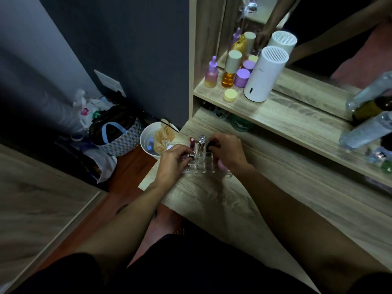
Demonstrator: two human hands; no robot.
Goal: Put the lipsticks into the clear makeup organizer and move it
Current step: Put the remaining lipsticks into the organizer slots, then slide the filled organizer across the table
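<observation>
The clear makeup organizer (198, 166), a grid of small square slots, stands on the wooden desk (212, 200) near its far left corner. A red lipstick (192, 142) and a clear silver-capped one (202, 141) stand upright in its back row. My left hand (172, 161) pinches a dark lipstick with a silver band (191, 156) at a slot on the organizer's left side. My right hand (228, 152) grips a black-capped lipstick (210, 146) above the back right slots. A pink object (221, 165) lies partly hidden under my right palm.
A raised shelf (275, 115) behind holds purple and amber bottles (228, 78), a yellow jar (230, 95) and a white cylinder device (264, 75) before a mirror. Clear bottles (364, 130) lie at right. A white bin (157, 137) and a checked bag (121, 136) sit on the floor at left.
</observation>
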